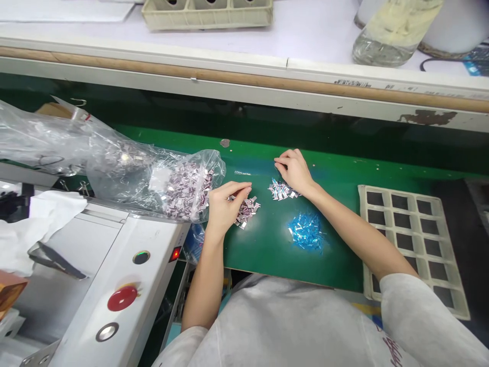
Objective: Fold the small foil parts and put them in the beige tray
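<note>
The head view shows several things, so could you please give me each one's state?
Left hand: fingertips together, contents unclear
Right hand: fingertips together, contents unclear
Purplish pile: loose
Blue-silver pile: loose
Blue pile: loosely heaped
Clear bag: lying down, small parts inside
Compartment tray: flat, partly hidden
Red square light: lit
Red round button: pressed or not, unclear
</note>
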The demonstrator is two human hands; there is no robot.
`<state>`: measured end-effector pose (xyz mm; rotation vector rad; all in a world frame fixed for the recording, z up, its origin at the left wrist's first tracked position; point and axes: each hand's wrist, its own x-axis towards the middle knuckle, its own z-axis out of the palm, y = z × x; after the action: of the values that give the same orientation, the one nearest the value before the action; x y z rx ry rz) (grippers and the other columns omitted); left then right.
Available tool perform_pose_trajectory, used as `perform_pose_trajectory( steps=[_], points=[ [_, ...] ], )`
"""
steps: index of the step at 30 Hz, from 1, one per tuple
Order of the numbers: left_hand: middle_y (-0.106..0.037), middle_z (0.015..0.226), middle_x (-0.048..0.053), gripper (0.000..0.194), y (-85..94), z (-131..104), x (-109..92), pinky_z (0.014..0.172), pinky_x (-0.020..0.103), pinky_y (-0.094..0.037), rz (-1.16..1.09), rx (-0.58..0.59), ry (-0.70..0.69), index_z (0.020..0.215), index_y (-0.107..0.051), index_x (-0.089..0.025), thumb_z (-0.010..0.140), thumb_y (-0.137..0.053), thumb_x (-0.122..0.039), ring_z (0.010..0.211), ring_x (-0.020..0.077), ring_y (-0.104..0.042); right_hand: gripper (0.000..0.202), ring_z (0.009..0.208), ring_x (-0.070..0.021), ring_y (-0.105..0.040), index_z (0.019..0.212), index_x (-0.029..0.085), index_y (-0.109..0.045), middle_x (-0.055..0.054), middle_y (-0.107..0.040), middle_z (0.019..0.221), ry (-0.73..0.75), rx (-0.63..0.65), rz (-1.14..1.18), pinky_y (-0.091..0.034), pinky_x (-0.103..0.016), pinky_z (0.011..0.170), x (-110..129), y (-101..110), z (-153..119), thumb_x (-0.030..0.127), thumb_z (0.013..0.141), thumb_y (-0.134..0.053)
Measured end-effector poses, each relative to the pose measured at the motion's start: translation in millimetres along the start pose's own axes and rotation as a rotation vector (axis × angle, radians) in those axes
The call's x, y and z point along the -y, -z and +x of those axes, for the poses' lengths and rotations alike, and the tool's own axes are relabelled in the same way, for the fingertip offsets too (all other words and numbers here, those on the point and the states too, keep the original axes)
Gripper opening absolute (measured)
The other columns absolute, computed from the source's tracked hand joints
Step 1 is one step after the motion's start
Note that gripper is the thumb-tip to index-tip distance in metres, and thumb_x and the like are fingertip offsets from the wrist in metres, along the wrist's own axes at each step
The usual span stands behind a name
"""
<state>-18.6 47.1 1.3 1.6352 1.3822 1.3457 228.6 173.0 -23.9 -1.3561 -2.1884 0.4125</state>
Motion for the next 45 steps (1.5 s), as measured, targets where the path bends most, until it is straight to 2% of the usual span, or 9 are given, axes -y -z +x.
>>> perform_pose_trajectory(
  steps=[4, 11, 17, 22, 25, 27, 31, 36, 45],
  points=[
    [-0.083, 0.087, 0.006, 0.025, -3.6, 0, -4, 0.063, 0.030, -0.063, -0.281, -0.095, 0.178, 0.104, -0.078, -0.021, 0.097, -0.082, -0.045, 0.069, 0.0185, -0.078, 0.026, 0.110, -0.0361, -0.061, 0.107, 0.024, -0.087, -0.014, -0.072, 0.108, -0.019, -0.009, 0.043, -0.054, -0.064, 0.104, -2, -2, 1, 0.026, 0.104, -0.061],
    [-0.084, 0.086, 0.006, 0.033, -4.1, 5, -13, 0.062, 0.031, -0.066, -0.453, -0.135, 0.224, 0.099, -0.070, -0.021, 0.089, -0.090, -0.046, 0.067, 0.0201, -0.079, 0.027, 0.109, -0.0364, -0.061, 0.104, 0.024, -0.087, -0.014, -0.076, 0.109, -0.018, -0.034, 0.048, -0.054, -0.064, 0.104, 2, -2, -1, 0.027, 0.104, -0.060],
    [-0.086, 0.092, 0.009, 0.038, -7.1, 5, -14, 0.069, 0.035, -0.071, -0.484, -0.120, 0.264, 0.096, -0.067, -0.020, 0.087, -0.092, -0.047, 0.074, 0.0231, -0.083, 0.017, 0.110, -0.0344, -0.062, 0.095, 0.023, -0.077, -0.012, -0.077, 0.112, -0.051, -0.031, 0.050, -0.051, -0.059, 0.106, 7, 3, -2, 0.021, 0.100, -0.061],
    [-0.087, 0.095, 0.010, 0.038, -11.8, 3, -15, 0.075, 0.038, -0.073, -0.497, -0.086, 0.278, 0.093, -0.064, -0.021, 0.088, -0.092, -0.046, 0.080, 0.0249, -0.085, 0.014, 0.109, -0.0317, -0.063, 0.096, 0.025, -0.067, -0.010, -0.075, 0.109, -0.002, -0.066, 0.117, -0.052, -0.053, 0.103, 36, 19, -9, 0.024, 0.103, -0.055],
    [-0.087, 0.096, 0.010, 0.036, -14.2, 2, -15, 0.077, 0.039, -0.073, -0.496, -0.073, 0.276, 0.093, -0.065, -0.021, 0.089, -0.091, -0.044, 0.081, 0.0250, -0.085, 0.014, 0.108, -0.0305, -0.064, 0.099, 0.025, -0.064, -0.010, -0.076, 0.110, 0.078, -0.021, 0.159, -0.052, -0.050, 0.102, 57, 28, -15, 0.025, 0.106, -0.052],
    [-0.087, 0.097, 0.010, 0.034, -15.2, 2, -15, 0.077, 0.039, -0.073, -0.493, -0.076, 0.268, 0.093, -0.065, -0.021, 0.090, -0.091, -0.044, 0.082, 0.0249, -0.085, 0.017, 0.111, -0.0321, -0.064, 0.099, 0.024, -0.065, -0.012, -0.075, 0.115, 0.099, 0.015, 0.106, -0.052, -0.052, 0.104, 61, 29, -17, 0.024, 0.107, -0.050],
    [-0.087, 0.097, 0.009, 0.035, -15.7, 3, -14, 0.078, 0.040, -0.073, -0.463, -0.089, 0.267, 0.094, -0.065, -0.022, 0.091, -0.090, -0.046, 0.083, 0.0251, -0.085, 0.023, 0.113, -0.0359, -0.061, 0.099, 0.023, -0.069, -0.015, -0.072, 0.116, 0.058, -0.006, -0.031, -0.053, -0.057, 0.103, 41, 20, -12, 0.023, 0.106, -0.047],
    [-0.086, 0.097, 0.010, 0.035, -15.6, 4, -12, 0.077, 0.039, -0.073, -0.457, -0.085, 0.260, 0.093, -0.065, -0.022, 0.091, -0.090, -0.046, 0.083, 0.0248, -0.085, 0.021, 0.106, -0.0353, -0.061, 0.097, 0.023, -0.069, -0.015, -0.070, 0.106, -0.020, -0.045, -0.072, -0.055, -0.058, 0.097, 8, 13, -1, 0.022, 0.103, -0.049],
    [-0.086, 0.097, 0.010, 0.035, -17.1, 4, -10, 0.077, 0.039, -0.072, -0.448, -0.064, 0.271, 0.094, -0.065, -0.021, 0.091, -0.089, -0.047, 0.082, 0.0244, -0.085, 0.016, 0.103, -0.0332, -0.063, 0.096, 0.024, -0.066, -0.011, -0.075, 0.101, -0.029, 0.013, 0.024, -0.053, -0.052, 0.097, 6, 18, -5, 0.026, 0.103, -0.052]
  ],
)
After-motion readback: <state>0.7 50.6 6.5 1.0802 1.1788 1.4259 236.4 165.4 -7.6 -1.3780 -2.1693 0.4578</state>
